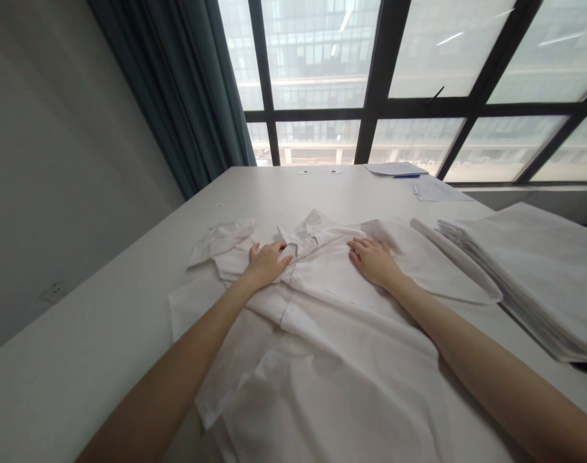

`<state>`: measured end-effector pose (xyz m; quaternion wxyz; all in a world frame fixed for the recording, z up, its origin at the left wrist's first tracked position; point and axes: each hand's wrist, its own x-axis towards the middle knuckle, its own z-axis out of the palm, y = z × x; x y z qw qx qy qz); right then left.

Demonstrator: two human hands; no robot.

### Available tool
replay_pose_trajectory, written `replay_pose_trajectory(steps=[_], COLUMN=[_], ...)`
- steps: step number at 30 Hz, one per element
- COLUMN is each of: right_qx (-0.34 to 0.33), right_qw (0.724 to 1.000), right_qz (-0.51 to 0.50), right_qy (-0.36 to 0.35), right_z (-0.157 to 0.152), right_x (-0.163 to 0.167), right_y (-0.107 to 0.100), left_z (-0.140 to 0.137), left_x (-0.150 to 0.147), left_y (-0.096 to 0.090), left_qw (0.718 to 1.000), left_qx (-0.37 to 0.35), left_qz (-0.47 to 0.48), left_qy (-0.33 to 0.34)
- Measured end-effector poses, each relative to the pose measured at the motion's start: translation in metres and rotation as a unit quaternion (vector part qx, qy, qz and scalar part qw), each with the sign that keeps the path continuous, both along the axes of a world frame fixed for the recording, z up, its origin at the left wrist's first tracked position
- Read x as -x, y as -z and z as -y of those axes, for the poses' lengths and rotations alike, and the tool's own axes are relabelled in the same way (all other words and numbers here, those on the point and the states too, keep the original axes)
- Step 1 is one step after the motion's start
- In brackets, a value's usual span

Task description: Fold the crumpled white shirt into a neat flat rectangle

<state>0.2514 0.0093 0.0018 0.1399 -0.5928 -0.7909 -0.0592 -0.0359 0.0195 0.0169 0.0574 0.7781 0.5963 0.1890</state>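
Note:
A white shirt lies spread and wrinkled on the white table, its collar toward the far side. One sleeve is bunched at the left; the other sleeve stretches out to the right. My left hand rests on the shirt's left front just below the collar, thumb and fingers apart. On the right chest part, my right hand lies flat with its fingers stretched out. Both palms hide the cloth under them. The shirt's lower end runs out of view at the bottom.
A stack of folded white cloth sits at the table's right side. Papers with a blue pen lie at the far right edge of the table. A dark curtain and large windows stand behind it.

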Motion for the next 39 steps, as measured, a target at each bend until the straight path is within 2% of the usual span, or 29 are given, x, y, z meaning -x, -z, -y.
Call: replay_pose_trajectory(steps=[7, 9, 12, 17, 21, 25, 30, 39], right_qx=[-0.025, -0.038, -0.064, -0.122, -0.149, -0.155, -0.142, -0.183], right_qw=[0.999, 0.999, 0.996, 0.987, 0.98, 0.97, 0.972, 0.972], right_qz=[-0.011, -0.013, -0.016, -0.027, -0.022, 0.02, -0.021, -0.124], right_qy=[-0.018, -0.032, -0.062, -0.102, -0.127, -0.185, -0.186, -0.076], right_z=[0.001, 0.003, 0.006, 0.012, 0.017, 0.022, 0.023, 0.014], right_x=[0.0, 0.001, 0.004, 0.011, 0.014, 0.014, 0.015, 0.008], right_y=[0.0, -0.001, -0.006, -0.016, -0.021, -0.025, -0.026, -0.018], left_z=[0.006, 0.007, 0.011, 0.02, 0.027, 0.031, 0.031, 0.019], left_x=[-0.001, -0.001, -0.002, -0.002, -0.002, -0.003, -0.006, 0.001], left_y=[0.004, 0.004, 0.004, 0.0, -0.007, -0.011, -0.011, -0.012], left_qw=[0.992, 0.99, 0.989, 0.97, 0.951, 0.936, 0.942, 0.966], left_qx=[-0.035, -0.052, -0.094, -0.179, -0.2, -0.21, -0.202, -0.197], left_qz=[0.122, 0.131, 0.099, 0.014, -0.033, -0.061, -0.074, -0.113], left_qy=[0.019, 0.025, 0.057, 0.165, 0.234, 0.274, 0.258, 0.125])
